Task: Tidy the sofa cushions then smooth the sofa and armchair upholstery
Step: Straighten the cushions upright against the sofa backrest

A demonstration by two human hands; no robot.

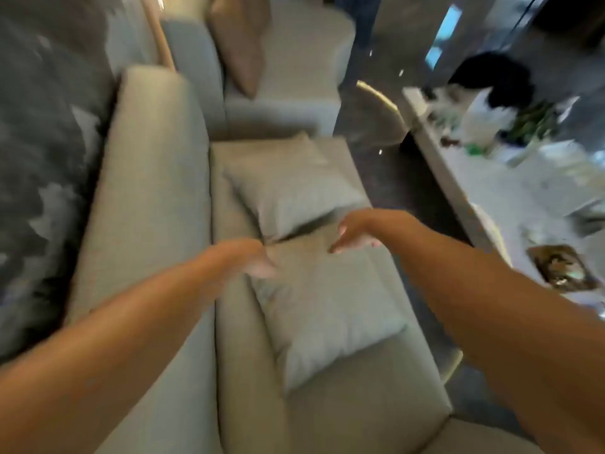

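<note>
A grey sofa (157, 198) runs up the middle of the blurred head view. Two grey cushions lie flat on its seat: a near cushion (324, 309) and a far cushion (288, 188). My left hand (252, 260) hovers over the near cushion's far left corner, fingers apart, holding nothing. My right hand (353, 234) is over the same cushion's far edge, where the two cushions meet, fingers spread. Beyond the sofa stands a grey armchair (288, 103) with a brown cushion (239, 44) leaning upright in it.
A white marble coffee table (491, 198) with plants, glassware and a small tray stands to the right of the sofa, across a dark floor strip (370, 126). A dark patterned wall (42, 126) is behind the sofa back.
</note>
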